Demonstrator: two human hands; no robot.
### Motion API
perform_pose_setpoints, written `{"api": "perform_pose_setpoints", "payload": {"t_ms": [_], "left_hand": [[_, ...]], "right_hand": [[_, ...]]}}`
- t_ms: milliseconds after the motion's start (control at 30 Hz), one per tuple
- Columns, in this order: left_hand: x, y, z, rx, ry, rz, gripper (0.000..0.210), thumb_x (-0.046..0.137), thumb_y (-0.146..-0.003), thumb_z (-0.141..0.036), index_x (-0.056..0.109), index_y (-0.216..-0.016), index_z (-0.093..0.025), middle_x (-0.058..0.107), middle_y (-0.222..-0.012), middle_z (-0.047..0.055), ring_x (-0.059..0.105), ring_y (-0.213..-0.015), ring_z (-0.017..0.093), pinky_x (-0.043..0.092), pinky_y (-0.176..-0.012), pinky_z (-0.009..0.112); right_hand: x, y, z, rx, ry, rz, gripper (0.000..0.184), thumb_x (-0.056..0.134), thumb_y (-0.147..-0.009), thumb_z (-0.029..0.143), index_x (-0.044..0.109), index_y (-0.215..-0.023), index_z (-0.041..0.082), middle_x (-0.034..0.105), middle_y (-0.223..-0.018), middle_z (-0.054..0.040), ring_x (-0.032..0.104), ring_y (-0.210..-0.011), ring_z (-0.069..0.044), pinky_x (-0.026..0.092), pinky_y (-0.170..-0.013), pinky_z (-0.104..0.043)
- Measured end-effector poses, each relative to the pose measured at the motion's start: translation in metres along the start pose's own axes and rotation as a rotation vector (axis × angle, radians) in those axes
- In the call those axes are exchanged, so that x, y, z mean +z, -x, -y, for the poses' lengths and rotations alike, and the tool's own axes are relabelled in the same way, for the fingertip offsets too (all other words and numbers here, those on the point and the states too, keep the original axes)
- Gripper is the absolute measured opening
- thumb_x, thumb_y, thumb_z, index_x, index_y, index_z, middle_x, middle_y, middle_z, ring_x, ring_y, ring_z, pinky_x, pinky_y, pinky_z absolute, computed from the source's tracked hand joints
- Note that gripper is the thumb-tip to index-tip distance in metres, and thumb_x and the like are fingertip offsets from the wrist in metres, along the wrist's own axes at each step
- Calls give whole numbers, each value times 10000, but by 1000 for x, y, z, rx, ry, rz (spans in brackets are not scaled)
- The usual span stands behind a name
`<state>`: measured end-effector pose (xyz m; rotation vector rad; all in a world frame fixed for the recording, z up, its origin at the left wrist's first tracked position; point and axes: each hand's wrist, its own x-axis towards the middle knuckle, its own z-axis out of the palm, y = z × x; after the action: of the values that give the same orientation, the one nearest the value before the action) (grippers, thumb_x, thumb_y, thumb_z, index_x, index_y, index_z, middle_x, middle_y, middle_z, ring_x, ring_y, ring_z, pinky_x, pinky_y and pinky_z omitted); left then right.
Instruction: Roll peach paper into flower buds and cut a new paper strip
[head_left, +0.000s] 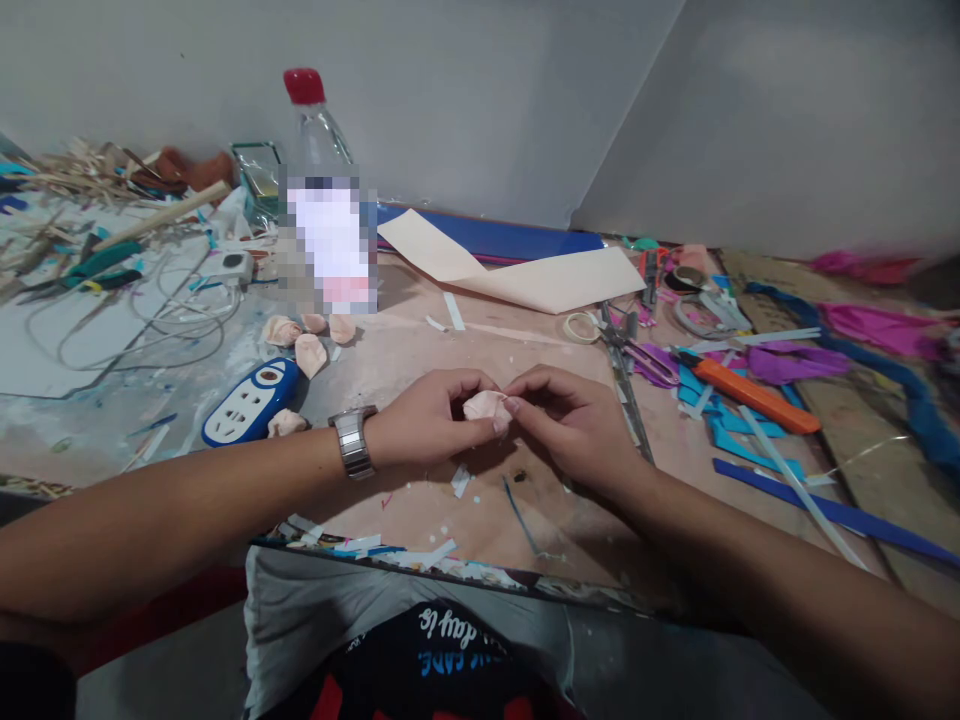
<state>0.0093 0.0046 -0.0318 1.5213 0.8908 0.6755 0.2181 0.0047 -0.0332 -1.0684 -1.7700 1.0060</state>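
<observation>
1. Paper rosebud point(486, 405), pale pink, small; held over the middle of the worktable point(420, 340), pinched between both hands.
2. Left hand point(427, 415): fingers curled tight on the bud's left side; steel wristwatch point(352, 443) on the wrist.
3. Right hand point(574, 420): fingertips point(513, 405) nipped on the bud's right edge.
4. Finished pink buds point(309, 340), grouped beside a blue-white power strip point(251, 400).
5. Plastic bottle point(324, 200), red cap, upright behind them.
6. Orange utility knife point(750, 395), right, among coloured paper strips.
</observation>
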Motion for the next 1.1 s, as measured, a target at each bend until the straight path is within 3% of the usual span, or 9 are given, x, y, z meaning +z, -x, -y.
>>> {"api": "perform_pose_setpoints", "payload": {"t_ms": [233, 467, 667, 933, 1100], "left_hand": [[-1, -1, 0, -25, -2, -13, 239, 741, -854, -334, 650, -929, -127, 658, -802, 33, 575, -691, 119, 453, -611, 231], [5, 0, -6, -94, 258, -10, 175, 778, -824, -234, 660, -884, -119, 662, -753, 12, 585, -648, 82, 461, -602, 199], [5, 1, -10, -222, 439, 77, 177, 773, -837, -244, 646, -846, -122, 711, -751, 49, 657, -624, 104, 526, -576, 206], [7, 3, -9, -98, 336, 109, 246, 747, -893, -354, 649, -865, -130, 664, -724, 16, 588, -586, 77, 479, -549, 188], [6, 4, -8, -138, 384, 171, 296, 733, -919, -416, 649, -894, -133, 691, -792, 44, 617, -628, 82, 514, -598, 203]], "right_hand": [[1, 1, 2, -63, 129, -11, 61, 697, -915, 258, 721, -922, 202, 736, -803, -26, 667, -707, -164, 526, -636, -292], [-1, 1, 6, -259, 317, -31, 46, 677, -922, 194, 708, -928, 228, 736, -837, -18, 660, -727, -163, 519, -678, -302], [-3, 2, 8, -344, 330, -9, 67, 661, -949, 202, 714, -933, 240, 748, -857, -28, 682, -755, -179, 531, -701, -320], [-3, 2, 8, -288, 317, 12, 52, 708, -946, 234, 745, -983, 229, 751, -846, -33, 685, -741, -175, 534, -671, -313], [-2, 2, 9, -335, 298, -4, 58, 717, -957, 240, 775, -950, 240, 780, -874, -36, 713, -768, -181, 552, -696, -326]]}}
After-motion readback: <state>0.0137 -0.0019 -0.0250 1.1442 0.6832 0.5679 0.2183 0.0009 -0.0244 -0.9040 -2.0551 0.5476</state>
